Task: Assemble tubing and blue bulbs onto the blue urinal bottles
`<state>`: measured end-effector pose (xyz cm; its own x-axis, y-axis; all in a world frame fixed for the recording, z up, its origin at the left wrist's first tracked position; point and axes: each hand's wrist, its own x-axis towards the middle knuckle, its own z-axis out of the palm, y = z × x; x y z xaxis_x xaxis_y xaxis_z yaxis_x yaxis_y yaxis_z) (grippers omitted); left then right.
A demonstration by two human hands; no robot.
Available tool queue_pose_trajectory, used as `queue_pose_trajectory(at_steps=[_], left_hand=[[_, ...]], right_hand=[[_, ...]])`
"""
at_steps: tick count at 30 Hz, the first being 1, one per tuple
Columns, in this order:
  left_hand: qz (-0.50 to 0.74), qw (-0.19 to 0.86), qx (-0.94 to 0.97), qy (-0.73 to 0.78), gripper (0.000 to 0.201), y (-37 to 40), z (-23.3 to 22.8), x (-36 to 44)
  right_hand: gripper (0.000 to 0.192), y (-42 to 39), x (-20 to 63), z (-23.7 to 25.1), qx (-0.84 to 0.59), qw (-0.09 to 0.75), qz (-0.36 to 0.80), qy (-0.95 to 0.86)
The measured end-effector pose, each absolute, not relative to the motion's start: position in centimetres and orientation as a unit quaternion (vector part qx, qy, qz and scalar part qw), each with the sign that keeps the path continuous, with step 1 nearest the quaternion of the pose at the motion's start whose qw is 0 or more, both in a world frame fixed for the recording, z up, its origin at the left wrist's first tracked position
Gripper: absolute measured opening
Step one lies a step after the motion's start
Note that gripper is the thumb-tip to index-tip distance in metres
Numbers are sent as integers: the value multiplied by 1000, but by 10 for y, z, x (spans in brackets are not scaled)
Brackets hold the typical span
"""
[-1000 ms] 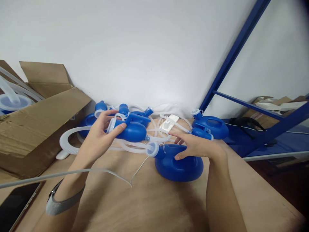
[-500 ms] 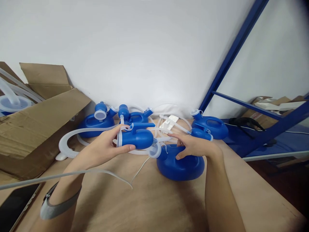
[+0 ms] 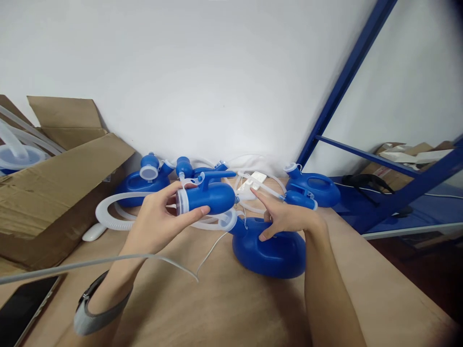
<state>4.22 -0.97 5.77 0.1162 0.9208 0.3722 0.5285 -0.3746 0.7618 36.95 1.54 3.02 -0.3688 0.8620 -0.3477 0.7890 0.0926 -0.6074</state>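
My left hand (image 3: 159,219) is wrapped round a blue urinal funnel (image 3: 211,197) with a handle on top and a clear cap at its left end, holding it above the table. My right hand (image 3: 284,219) grips the handle of a blue urinal bottle (image 3: 269,255), the thumb on top and the index finger stretched out to the left. The other fingers are partly hidden. The bottle's neck, with a whitish lid (image 3: 227,220), points left, just below the held funnel. A ribbed clear hose (image 3: 112,200) loops on the table behind my left hand.
Several similar blue bottles stand along the wall, one (image 3: 313,189) at the right. A white power strip (image 3: 253,180) lies among hoses. At left is an open cardboard box (image 3: 65,193). A grey cable (image 3: 108,260) crosses the foreground; a blue rack (image 3: 347,82) stands right.
My left hand has moved slightly right and up with the funnel, whose handle now tilts upward. The bottle has tipped a little under my right hand, its neck now higher.
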Motion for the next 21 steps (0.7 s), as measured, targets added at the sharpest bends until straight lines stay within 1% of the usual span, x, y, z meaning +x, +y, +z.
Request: queue_pose_trajectory(at_steps=[2, 4, 6, 8, 12, 15, 18, 21], left_hand=[[441, 218, 708, 506, 58, -12, 57, 47], [434, 221, 722, 491, 58, -12, 54, 50], [413, 222, 748, 470, 60, -12, 51, 53], [401, 202, 777, 441, 59, -11, 47, 55], [392, 130, 847, 334, 44, -14, 45, 57], [382, 74, 881, 268, 36, -18, 46, 58], [382, 50, 886, 259, 38, -22, 47, 59], [388, 54, 875, 283, 46, -21, 43, 63]], right_hand=[[141, 11, 368, 34, -555, 72, 382, -736], [139, 6, 368, 40, -544, 117, 364, -747], [133, 1, 368, 46, -541, 155, 335, -756], [125, -3, 369, 52, -547, 174, 305, -760], [104, -5, 372, 57, -550, 181, 271, -769], [102, -4, 376, 56, -549, 168, 297, -763], [101, -3, 379, 55, -539, 156, 320, -763], [90, -5, 382, 56, -514, 152, 362, -762]])
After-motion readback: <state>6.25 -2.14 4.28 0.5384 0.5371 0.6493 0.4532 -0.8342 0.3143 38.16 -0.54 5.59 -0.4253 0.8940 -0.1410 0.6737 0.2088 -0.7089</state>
